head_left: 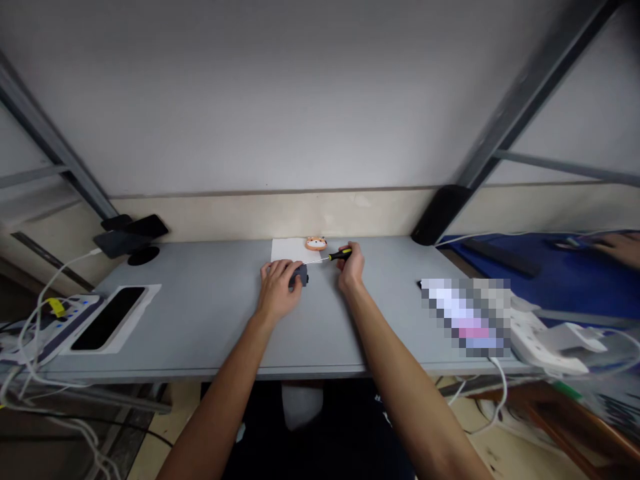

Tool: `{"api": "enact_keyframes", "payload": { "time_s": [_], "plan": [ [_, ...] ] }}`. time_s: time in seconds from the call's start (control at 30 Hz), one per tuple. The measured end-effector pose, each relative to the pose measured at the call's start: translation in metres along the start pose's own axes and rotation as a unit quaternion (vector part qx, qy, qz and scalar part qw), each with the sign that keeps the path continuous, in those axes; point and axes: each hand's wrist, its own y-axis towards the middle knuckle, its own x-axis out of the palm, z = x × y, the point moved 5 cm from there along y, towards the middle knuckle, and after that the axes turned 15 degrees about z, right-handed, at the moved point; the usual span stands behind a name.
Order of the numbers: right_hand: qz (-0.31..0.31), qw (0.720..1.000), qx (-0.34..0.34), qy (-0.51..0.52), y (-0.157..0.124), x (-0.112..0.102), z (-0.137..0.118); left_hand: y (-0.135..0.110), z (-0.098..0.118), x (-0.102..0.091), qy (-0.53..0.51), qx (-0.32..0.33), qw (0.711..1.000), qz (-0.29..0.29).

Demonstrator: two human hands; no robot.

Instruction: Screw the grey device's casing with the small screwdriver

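My left hand [281,288] is closed over a small dark grey device [300,275] on the grey desk, with part of it showing at the fingertips; its exact kind I cannot make out. In my right hand [353,267] is a screwdriver [340,255] with a black and yellow handle. Its thin shaft points left toward the top of the device; whether the tip touches it I cannot tell. A white sheet of paper [287,250] lies behind my left hand. At the paper's right edge sits an orange and white animal-faced object [315,244].
A dark phone [111,319] lies at left beside a power strip [75,323] with cables. Another phone rests on a stand [143,255]. At right are a black cylinder [440,215], a blurred-out screen [463,317] and a white power strip [543,340]. Another person's hand [623,248] shows far right.
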Motion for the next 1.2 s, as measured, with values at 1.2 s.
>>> {"api": "enact_keyframes", "payload": {
  "time_s": [1.2],
  "plan": [
    [0.094, 0.995, 0.026, -0.014, 0.006, -0.011, 0.0, -0.001, -0.001, 0.004, 0.015, 0.033, 0.999, 0.017]
  ]
}}
